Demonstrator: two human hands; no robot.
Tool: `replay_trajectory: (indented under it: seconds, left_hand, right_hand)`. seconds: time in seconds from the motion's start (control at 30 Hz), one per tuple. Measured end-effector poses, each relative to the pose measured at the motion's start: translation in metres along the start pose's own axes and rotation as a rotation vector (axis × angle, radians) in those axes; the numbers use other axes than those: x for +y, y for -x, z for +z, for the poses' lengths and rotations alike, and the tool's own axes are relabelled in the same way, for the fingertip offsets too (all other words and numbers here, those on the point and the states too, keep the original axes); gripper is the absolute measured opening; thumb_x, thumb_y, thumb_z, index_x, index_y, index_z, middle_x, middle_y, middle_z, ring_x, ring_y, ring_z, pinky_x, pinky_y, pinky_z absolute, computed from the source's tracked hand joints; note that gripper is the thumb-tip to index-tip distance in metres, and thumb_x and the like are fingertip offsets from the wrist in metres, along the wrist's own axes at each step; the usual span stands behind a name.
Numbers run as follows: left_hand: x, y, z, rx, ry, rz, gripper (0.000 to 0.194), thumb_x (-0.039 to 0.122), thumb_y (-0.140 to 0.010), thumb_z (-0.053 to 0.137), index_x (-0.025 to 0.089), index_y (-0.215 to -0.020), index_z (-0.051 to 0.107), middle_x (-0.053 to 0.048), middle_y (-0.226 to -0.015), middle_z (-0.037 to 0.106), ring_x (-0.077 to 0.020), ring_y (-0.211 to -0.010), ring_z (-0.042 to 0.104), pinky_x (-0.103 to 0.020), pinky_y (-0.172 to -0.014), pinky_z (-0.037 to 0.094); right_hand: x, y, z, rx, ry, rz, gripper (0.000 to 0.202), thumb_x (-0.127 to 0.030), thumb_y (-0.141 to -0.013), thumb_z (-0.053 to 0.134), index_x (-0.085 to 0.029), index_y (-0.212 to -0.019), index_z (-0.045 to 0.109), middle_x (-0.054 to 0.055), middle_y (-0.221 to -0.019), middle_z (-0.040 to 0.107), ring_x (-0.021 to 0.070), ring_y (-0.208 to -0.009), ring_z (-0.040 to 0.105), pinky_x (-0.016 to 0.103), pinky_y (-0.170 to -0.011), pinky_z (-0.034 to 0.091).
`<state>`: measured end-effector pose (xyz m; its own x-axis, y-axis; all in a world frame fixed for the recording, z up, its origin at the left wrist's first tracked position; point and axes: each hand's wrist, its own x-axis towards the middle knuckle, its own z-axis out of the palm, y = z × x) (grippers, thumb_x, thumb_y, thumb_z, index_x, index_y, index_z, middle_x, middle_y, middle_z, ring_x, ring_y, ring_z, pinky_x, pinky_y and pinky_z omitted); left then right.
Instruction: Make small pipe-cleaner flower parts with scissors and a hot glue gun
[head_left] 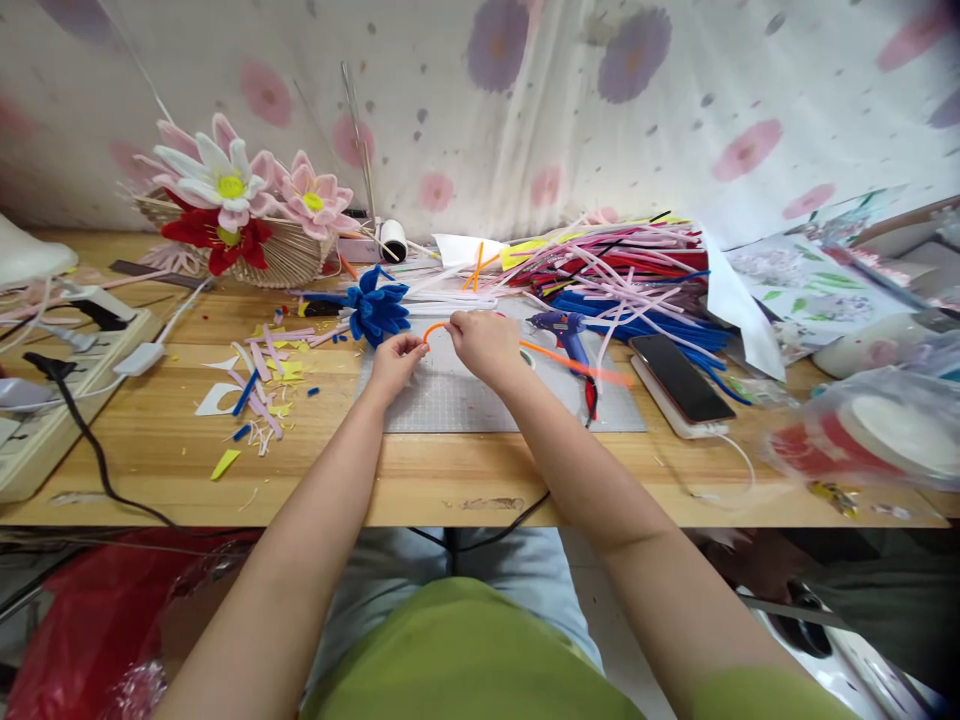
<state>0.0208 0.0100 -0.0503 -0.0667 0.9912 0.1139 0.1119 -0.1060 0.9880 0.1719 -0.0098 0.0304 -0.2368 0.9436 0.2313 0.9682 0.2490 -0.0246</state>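
Note:
An orange pipe cleaner (555,357) runs between my two hands above the grey cutting mat (450,405). My left hand (399,362) pinches its end, and the short stretch between the hands is bent into an arc. Closed around it farther along is my right hand (484,343), with the long straight part sticking out to the right. A blue fuzzy flower (377,307) lies just behind my left hand. The purple glue gun (561,330) rests on the mat to the right of my right hand.
Scraps (262,385) litter the table (300,480) at left, near a power strip (67,400). Behind stands a fan (292,255) with fuzzy flowers. Bundled pipe cleaners (622,260), a phone (682,378) on a white power bank and a bagged red tub (832,445) lie right.

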Motion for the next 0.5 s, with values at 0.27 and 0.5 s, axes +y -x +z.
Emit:
replay_trajectory:
  seconds: [0.27, 0.5]
  left_hand:
    - [-0.004, -0.004, -0.007, 0.162, -0.051, 0.001, 0.011, 0.028, -0.067, 0.058, 0.017, -0.066, 0.054, 0.002, -0.063, 0.051, -0.0094, -0.054, 0.042, -0.022, -0.048, 0.034]
    - [-0.013, -0.01, -0.011, 0.161, -0.168, 0.057, 0.015, 0.033, -0.07, 0.057, 0.019, -0.072, 0.055, 0.001, -0.065, 0.054, -0.011, -0.061, 0.048, -0.022, -0.055, 0.039]
  right_hand:
    - [0.028, -0.008, -0.018, -0.07, 0.038, -0.228, 0.03, -0.027, -0.093, 0.033, -0.023, -0.112, 0.056, 0.007, -0.102, 0.068, 0.0214, -0.091, 0.06, 0.027, -0.063, 0.032]
    - [0.041, -0.012, -0.027, -0.154, 0.098, -0.324, 0.028, -0.032, -0.091, 0.038, -0.023, -0.096, 0.064, 0.006, -0.098, 0.07, 0.0208, -0.089, 0.061, 0.027, -0.062, 0.03]
